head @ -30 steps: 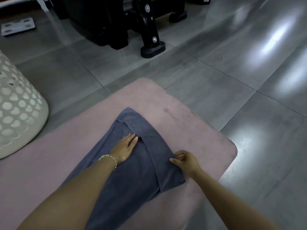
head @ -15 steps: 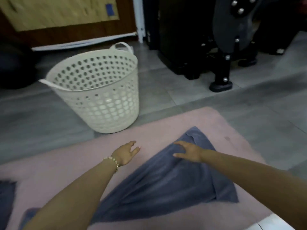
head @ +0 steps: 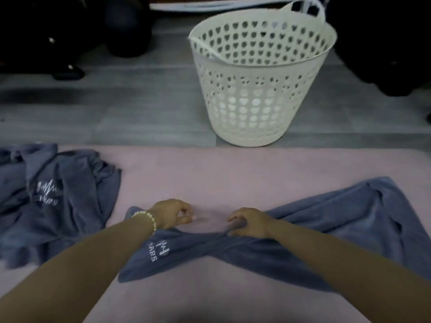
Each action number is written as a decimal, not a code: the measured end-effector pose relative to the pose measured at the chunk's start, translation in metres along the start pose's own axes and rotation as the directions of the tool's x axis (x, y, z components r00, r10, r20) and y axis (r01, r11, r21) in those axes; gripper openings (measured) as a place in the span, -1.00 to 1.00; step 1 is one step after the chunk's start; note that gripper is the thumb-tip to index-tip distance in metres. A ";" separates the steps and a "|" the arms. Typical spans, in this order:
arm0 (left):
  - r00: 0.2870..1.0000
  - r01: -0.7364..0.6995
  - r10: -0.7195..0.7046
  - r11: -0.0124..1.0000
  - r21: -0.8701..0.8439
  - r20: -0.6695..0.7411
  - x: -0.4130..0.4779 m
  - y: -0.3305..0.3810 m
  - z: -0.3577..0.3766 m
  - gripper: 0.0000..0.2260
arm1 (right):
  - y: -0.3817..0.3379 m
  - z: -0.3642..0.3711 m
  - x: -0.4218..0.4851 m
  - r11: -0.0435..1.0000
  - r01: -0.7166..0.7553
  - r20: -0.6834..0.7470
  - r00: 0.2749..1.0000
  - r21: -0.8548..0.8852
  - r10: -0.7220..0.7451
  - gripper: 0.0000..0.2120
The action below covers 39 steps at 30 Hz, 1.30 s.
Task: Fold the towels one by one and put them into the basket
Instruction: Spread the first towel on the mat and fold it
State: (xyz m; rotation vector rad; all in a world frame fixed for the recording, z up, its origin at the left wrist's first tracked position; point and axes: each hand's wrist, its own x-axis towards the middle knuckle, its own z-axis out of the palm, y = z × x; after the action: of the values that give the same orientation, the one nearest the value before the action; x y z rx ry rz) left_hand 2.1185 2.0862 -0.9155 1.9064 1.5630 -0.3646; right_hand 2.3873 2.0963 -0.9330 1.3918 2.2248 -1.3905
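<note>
Though folded flat second ago, towel (head: 326,229) is now stretched long across mat (head: 233,178), bunched in middle. Bunch is gripped by right hand (head: 250,222). Left hand (head: 171,214) is curled by towel's end; hold cannot be told. More folding is needed. Basket (head: 256,101) is seen behind mat.

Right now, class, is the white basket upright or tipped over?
Upright: the white laundry basket stands on its base on the grey floor, open rim facing up.
</note>
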 end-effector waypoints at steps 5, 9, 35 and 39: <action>0.999 0.048 -0.046 0.970 -0.238 0.015 -0.006 -0.025 0.066 -0.74 | 0.003 0.065 0.023 0.988 0.122 -0.019 0.993 0.095 -0.121 -0.60; 0.995 -0.070 0.048 0.956 -0.283 -0.085 -0.007 -0.034 0.101 -0.35 | 0.012 0.093 0.036 0.978 0.181 -0.133 0.972 -0.100 -0.194 -0.59; 0.558 -0.233 -0.672 0.436 -0.869 -0.487 0.042 -0.063 -0.026 -0.51 | -0.039 -0.026 0.129 0.811 0.313 -0.660 0.743 0.494 0.115 -0.80; 0.705 0.233 -0.676 0.507 -0.829 -0.215 0.027 -0.119 0.048 -0.25 | -0.040 0.039 0.132 0.887 0.248 -0.496 0.868 0.390 -0.024 -0.87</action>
State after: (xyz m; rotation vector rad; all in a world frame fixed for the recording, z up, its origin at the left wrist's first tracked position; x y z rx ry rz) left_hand 2.0207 2.0875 -1.0035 0.8756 2.1421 0.6104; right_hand 2.2722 2.1424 -1.0043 1.9437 2.4353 -1.8668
